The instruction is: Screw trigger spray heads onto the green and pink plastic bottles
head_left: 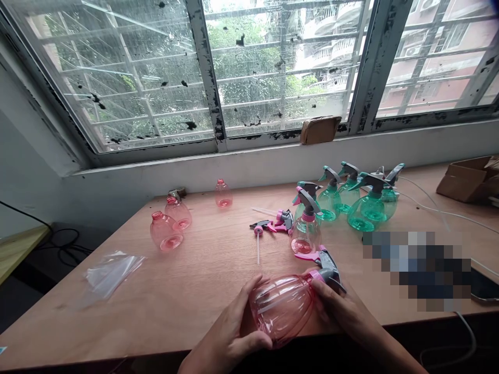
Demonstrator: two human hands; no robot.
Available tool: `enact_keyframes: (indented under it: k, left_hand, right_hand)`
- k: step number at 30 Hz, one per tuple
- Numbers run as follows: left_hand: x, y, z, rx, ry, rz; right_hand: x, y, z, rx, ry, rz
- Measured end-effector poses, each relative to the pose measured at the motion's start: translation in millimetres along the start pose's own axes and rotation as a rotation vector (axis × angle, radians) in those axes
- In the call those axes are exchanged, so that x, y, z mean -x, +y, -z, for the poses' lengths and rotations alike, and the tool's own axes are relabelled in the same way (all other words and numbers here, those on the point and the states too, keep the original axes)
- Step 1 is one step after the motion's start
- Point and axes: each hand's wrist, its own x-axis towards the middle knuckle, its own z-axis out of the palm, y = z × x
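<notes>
A clear pink spray bottle (283, 306) lies tilted between my hands above the table's front edge, its grey and pink spray head (327, 267) pointing right. My left hand (239, 322) wraps round the bottle's base. At the neck, my right hand (335, 301) closes its fingers on the pink collar. Just beyond stands another pink spray bottle (305, 236) with its head on. Loose pink and grey spray heads (268, 226) with thin tubes lie to its left. Three open pink bottles without heads, one of them this bottle (167, 232), stand farther left and back.
Several green spray bottles (366, 210) with heads stand at the back right. A cardboard box (468, 179), white cables and a phone (485, 285) are on the right. Clear plastic bags (113, 272) lie at the left. Windows rise behind the wooden table (187, 306).
</notes>
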Motion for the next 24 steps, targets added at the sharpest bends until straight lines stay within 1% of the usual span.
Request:
enact_keyframes:
  k: [5, 7, 10, 17, 24]
  left_hand:
    - [-0.9, -1.5, -1.0, 0.012, 0.011, -0.001]
    - [-1.1, -0.9, -1.9, -0.029, 0.008, -0.014]
    - [-1.6, 0.7, -3.4, -0.107, 0.021, -0.021]
    - [-2.8, -4.9, -6.0, -0.165, 0.042, -0.070]
    - [-1.6, -0.3, -3.8, -0.218, 0.004, -0.063]
  right_hand:
    - [-0.1, 0.6, -1.4, -0.031, 0.016, 0.020]
    - [-0.4, 1.6, -1.6, -0.053, 0.033, 0.015]
    - [-1.0, 2.9, -1.7, -0.065, 0.022, 0.032]
    - [-0.6, 3.0, -2.6, -0.084, 0.016, 0.058]
    - [0.9, 0.0, -4.4, -0.081, 0.035, 0.042]
